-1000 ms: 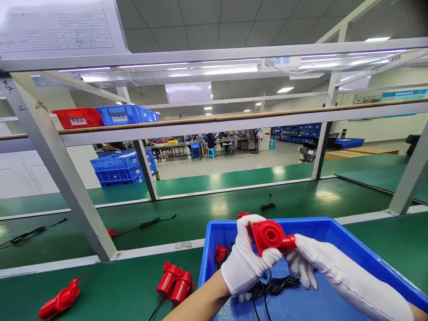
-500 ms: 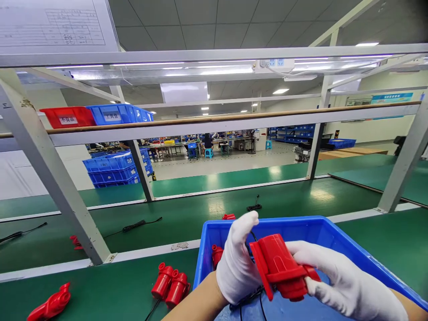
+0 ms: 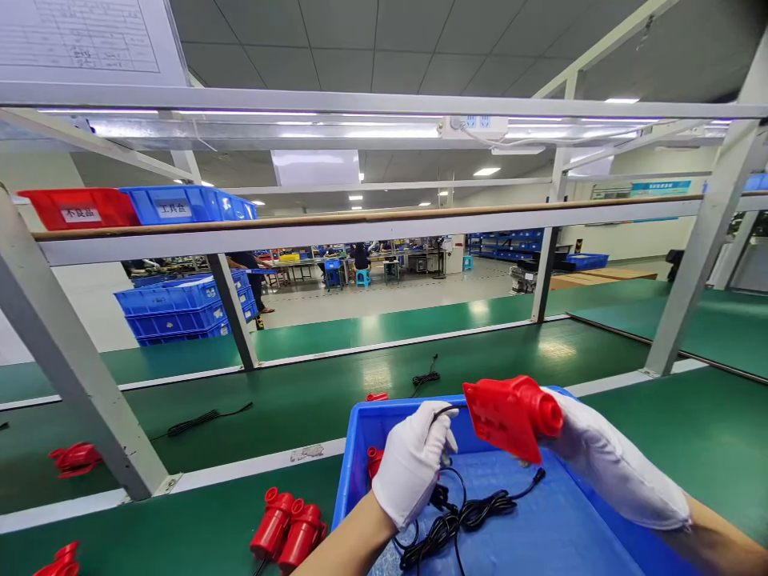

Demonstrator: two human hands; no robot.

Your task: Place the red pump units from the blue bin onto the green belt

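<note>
My white-gloved right hand (image 3: 606, 452) grips a red plastic pump-like housing (image 3: 510, 416) from behind, above the blue bin. A flat plate and a round spout show on it; most of the fingers are hidden behind the part. My gloved left hand (image 3: 414, 460) is closed on a thin black cable (image 3: 451, 408) that runs toward the red housing. Below the hands a bundled black cord (image 3: 456, 520) lies on the floor of the blue bin (image 3: 570, 512). Partly behind my left hand, another red part (image 3: 375, 460) sits in the bin.
Two red housings (image 3: 288, 528) stand left of the bin; more red parts (image 3: 75, 458) lie farther left. Coiled black cables (image 3: 195, 422) rest on the green bench. White frame posts (image 3: 90, 384) rise at both sides. Red and blue trays (image 3: 174, 206) sit on the shelf.
The red housing has been raised and turned in my right hand. My left hand has come off its side and closed on the cable. The view has shifted right.
</note>
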